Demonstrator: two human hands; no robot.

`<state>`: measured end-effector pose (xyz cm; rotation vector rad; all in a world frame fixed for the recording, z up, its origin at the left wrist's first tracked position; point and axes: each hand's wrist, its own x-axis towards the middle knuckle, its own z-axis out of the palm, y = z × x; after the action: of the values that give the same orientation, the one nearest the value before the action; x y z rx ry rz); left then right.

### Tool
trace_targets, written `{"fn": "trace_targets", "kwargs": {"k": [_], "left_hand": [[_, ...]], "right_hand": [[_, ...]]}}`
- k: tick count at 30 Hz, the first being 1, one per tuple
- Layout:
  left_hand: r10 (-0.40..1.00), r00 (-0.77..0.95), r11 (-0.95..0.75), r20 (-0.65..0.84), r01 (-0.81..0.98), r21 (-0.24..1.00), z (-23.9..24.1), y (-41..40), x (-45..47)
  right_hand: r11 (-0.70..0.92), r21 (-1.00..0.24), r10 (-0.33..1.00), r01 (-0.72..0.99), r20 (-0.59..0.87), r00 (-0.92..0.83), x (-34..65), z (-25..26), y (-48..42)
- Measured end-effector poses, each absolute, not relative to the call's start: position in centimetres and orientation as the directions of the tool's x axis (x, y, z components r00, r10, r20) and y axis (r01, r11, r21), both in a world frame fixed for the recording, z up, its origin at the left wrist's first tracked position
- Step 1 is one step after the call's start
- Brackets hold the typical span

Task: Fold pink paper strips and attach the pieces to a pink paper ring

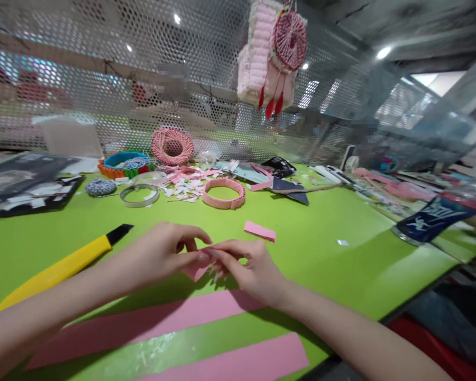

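Pink paper sits pinched between the fingertips of my left hand and right hand, both grasping it just above the green table. 2 long pink strips lie nearer me, a yellow utility knife lies beside my left hand, and a small pink slip lies just ahead.

Fingers mostly hide the pink paper piece.

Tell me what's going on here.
A person's left hand and right hand pinch a small piece of pink paper between them above a green table. Long pink paper strips lie below the hands, a yellow utility knife to the left, and a woven pink ring and paper scraps farther back.
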<state>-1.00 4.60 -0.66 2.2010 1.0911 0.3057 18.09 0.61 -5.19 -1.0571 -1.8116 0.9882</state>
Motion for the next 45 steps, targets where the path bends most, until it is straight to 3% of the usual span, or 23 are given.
{"fn": "trace_targets", "kwargs": {"k": [4, 8, 11, 14, 26, 30, 34, 45], "left_hand": [[0.756, 0.649, -0.602, 0.086, 0.638, 0.48, -1.3, 4.7, -1.4], [0.755, 0.651, -0.563, 0.083, 0.578, 0.591, -1.1, 4.6, -1.3], [0.752, 0.655, -0.439, -0.073, 0.58, 0.686, -0.5, 4.4, -0.9], [0.758, 0.626, -0.342, -0.184, 0.621, 0.705, -0.1, 4.1, -0.6], [0.762, 0.646, -0.413, -0.034, 0.526, 0.743, -0.4, 4.2, -0.8], [0.724, 0.678, -0.3, -0.127, 0.475, 0.827, -0.8, 4.8, -1.2], [0.69, 0.712, -0.214, -0.13, 0.372, 0.903, -1.0, 5.0, -1.4], [0.727, 0.676, -0.078, -0.123, 0.26, 0.962, -1.5, 5.4, -1.2]], "right_hand": [[0.373, -0.879, 0.906, 0.296, 0.277, -0.32, 18.2, -5.1, 0.5], [0.294, -0.941, 0.928, 0.169, 0.239, -0.284, 18.2, -5.1, 0.6], [0.259, -0.958, 0.938, 0.122, 0.219, -0.268, 18.3, -5.0, 0.6], [0.259, -0.958, 0.942, 0.127, 0.221, -0.254, 18.4, -4.8, 0.7], [0.145, -0.989, 0.958, -0.003, 0.141, -0.249, 18.4, -3.6, 0.9], [0.09, -0.995, 0.975, -0.039, 0.096, -0.2, 18.7, -3.5, 1.3], [0.062, -0.994, 0.977, -0.085, 0.078, -0.2, 19.0, -3.6, 1.6], [0.085, -0.992, 0.986, -0.093, 0.097, -0.135, 19.4, -3.4, 1.9]]}}
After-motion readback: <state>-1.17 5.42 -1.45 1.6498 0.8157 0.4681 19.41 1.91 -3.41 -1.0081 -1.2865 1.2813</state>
